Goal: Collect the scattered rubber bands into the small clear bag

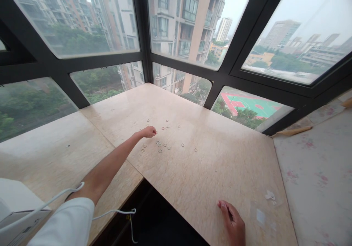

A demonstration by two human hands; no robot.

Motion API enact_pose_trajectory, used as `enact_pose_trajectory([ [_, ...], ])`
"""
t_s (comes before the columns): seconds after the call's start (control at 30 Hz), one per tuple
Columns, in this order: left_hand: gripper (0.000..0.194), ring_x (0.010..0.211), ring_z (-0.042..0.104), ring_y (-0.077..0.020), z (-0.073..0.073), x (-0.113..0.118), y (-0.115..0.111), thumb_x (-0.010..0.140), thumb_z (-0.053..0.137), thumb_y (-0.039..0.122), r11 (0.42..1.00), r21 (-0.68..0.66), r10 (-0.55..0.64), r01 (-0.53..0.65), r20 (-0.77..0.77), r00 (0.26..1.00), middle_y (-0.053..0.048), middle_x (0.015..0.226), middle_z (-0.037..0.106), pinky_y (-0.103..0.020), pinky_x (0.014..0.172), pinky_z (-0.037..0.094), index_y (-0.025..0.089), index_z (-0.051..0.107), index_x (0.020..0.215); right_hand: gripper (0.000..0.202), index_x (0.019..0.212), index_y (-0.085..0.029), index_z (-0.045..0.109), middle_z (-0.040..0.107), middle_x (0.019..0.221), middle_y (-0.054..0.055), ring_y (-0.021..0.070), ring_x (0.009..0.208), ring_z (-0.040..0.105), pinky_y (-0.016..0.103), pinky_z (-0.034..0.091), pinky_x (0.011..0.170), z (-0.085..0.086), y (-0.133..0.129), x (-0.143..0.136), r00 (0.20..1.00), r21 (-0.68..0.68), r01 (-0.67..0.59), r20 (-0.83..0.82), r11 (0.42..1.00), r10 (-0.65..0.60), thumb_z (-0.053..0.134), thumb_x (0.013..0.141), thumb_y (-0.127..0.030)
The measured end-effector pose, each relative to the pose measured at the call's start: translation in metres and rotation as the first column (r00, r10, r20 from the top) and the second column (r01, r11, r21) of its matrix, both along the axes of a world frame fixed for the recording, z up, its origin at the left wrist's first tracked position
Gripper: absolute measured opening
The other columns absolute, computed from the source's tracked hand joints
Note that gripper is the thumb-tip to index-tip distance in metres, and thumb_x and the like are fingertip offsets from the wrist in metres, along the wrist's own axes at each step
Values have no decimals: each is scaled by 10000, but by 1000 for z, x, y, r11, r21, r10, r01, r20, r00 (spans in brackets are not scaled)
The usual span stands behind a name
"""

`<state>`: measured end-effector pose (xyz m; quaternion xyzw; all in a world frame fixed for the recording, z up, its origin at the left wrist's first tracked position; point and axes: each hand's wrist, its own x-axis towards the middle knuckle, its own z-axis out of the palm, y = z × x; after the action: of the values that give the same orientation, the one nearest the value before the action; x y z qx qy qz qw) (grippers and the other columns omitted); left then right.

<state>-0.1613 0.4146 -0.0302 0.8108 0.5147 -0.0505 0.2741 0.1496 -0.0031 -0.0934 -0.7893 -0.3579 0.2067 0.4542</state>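
My left hand (148, 131) reaches out over the stone sill among several small thin rings, its fingers pinched together. A reddish spot shows at its fingertips; whether that is a ring I cannot make out. Just right of this hand lies a red ring (163, 128), with other rings (167, 121) behind it. Closer to me is a loose cluster of greyish rings (160, 145), and one ring (195, 150) lies apart to the right. Near the sill's front edge rests my right hand (232, 222), fingers curled closed; what is inside them, if anything, is hidden.
The pale marbled sill (220, 172) meets dark-framed windows at the back. Clear plastic bags (260, 216) and a small white piece (270, 195) lie at the right. A white box (22, 209) and white cable (114, 212) are at the left, beside a dark gap (154, 216).
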Motion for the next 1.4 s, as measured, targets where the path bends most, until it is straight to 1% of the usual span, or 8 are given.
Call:
enact_pose_trajectory([
  [0.23, 152, 812, 621, -199, 5, -24, 3, 628, 553, 129, 995, 77, 61, -55, -67, 996, -74, 857, 701, -241, 683, 457, 159, 671, 720, 489, 829, -150, 691, 706, 886, 110, 264, 865, 643, 350, 507, 786, -2, -1, -1, 1000, -30, 19, 5, 999, -19, 557, 737, -611],
  [0.47, 171, 839, 607, -201, 24, -36, -7, 737, 522, 192, 967, 194, 151, -164, 82, 985, -84, 882, 688, -254, 711, 438, 150, 666, 820, 478, 844, -160, 686, 704, 892, 106, 273, 871, 643, 357, 500, 790, -9, -1, 2, 998, -49, 28, 66, 998, -25, 545, 745, -606],
  [0.57, 174, 805, 605, -189, 24, -12, -14, 760, 510, 193, 956, 216, 156, -199, 200, 967, -75, 851, 686, -256, 704, 432, 147, 666, 824, 460, 842, -164, 684, 703, 893, 103, 270, 869, 642, 352, 497, 788, -9, -1, 1, 997, -47, 18, 82, 999, -14, 538, 760, -593],
  [0.7, 203, 790, 603, -154, 13, 58, -42, 804, 475, 189, 956, 203, 122, -211, 379, 917, -58, 872, 683, -240, 706, 430, 147, 657, 885, 444, 858, -161, 678, 701, 891, 108, 266, 855, 641, 352, 496, 780, -8, 0, -2, 996, -38, 29, 89, 999, -25, 541, 773, -574],
  [0.97, 207, 638, 561, -122, -35, 211, -194, 833, 467, 188, 997, 65, -9, -43, 645, 764, -7, 680, 618, -225, 619, 409, 140, 613, 971, 410, 858, -154, 672, 690, 882, 117, 254, 835, 627, 351, 489, 773, -4, 3, -7, 994, 29, 23, 104, 999, -26, 520, 817, -533],
  [1.13, 183, 744, 566, -160, -65, 226, -267, 803, 494, 154, 952, 216, -305, 216, 640, 706, -42, 787, 640, -279, 713, 406, 169, 630, 924, 385, 876, -158, 657, 678, 878, 104, 230, 823, 613, 332, 482, 764, -5, 4, -8, 995, 42, 19, 99, 999, -23, 478, 862, -499],
  [1.23, 147, 805, 561, -181, -72, 219, -275, 788, 505, 127, 902, 316, -429, 293, 591, 683, -58, 811, 642, -308, 765, 398, 168, 634, 846, 347, 872, -163, 648, 671, 870, 91, 216, 803, 607, 320, 478, 746, -6, 4, -8, 993, 54, 19, 117, 998, -25, 476, 875, -464],
  [1.4, 173, 799, 555, -177, -72, 217, -269, 806, 476, 117, 911, 326, -404, 252, 587, 702, -64, 811, 638, -299, 744, 407, 162, 632, 867, 317, 861, -167, 651, 672, 853, 80, 207, 793, 610, 310, 475, 743, -9, 5, -6, 992, 88, 22, 123, 996, -32, 485, 875, -436],
])
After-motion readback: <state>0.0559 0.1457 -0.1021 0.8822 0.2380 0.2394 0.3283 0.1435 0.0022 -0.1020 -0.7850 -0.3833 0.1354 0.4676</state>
